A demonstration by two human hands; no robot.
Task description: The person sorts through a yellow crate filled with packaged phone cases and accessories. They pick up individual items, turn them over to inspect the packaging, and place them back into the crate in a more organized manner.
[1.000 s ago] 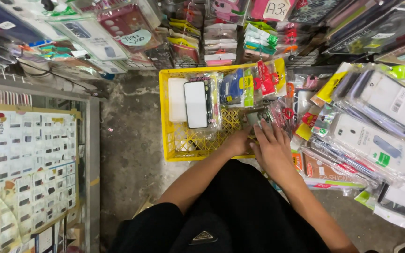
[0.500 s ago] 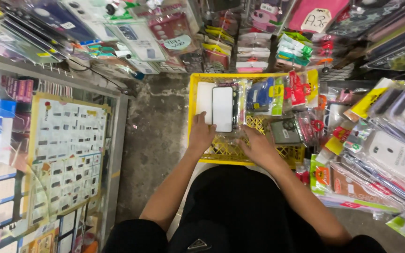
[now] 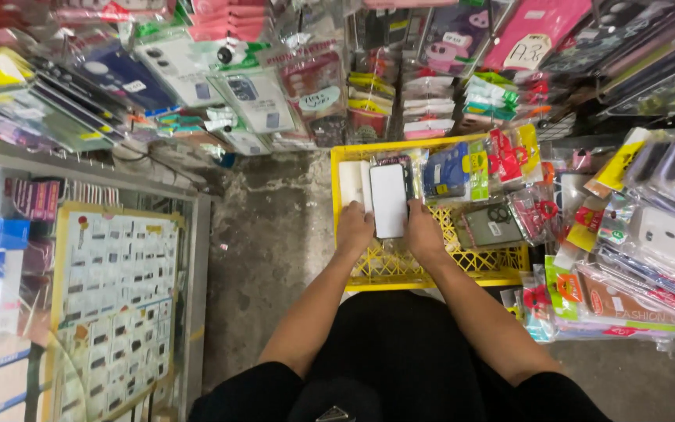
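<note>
A yellow plastic crate [image 3: 431, 275] stands on the floor in front of me, part filled with packaged phone cases. My left hand [image 3: 355, 227] and my right hand [image 3: 423, 231] both grip a stack of white and clear phone case packs [image 3: 389, 199] standing upright in the crate's left part. More white packs [image 3: 351, 182] lean at the crate's left wall. Blue, green and red packets [image 3: 474, 168] fill the right part, with a dark green case [image 3: 490, 225] lying flat near my right hand.
Piles of bagged phone cases [image 3: 642, 234] lie to the right and hang along the back [image 3: 275, 86]. A glass display counter [image 3: 111, 297] with small cards stands to the left. Bare concrete floor [image 3: 275, 234] lies between counter and crate.
The view has swung right and moved closer. Both hands left the crate's right side and came together on the white pack stack at its left.
</note>
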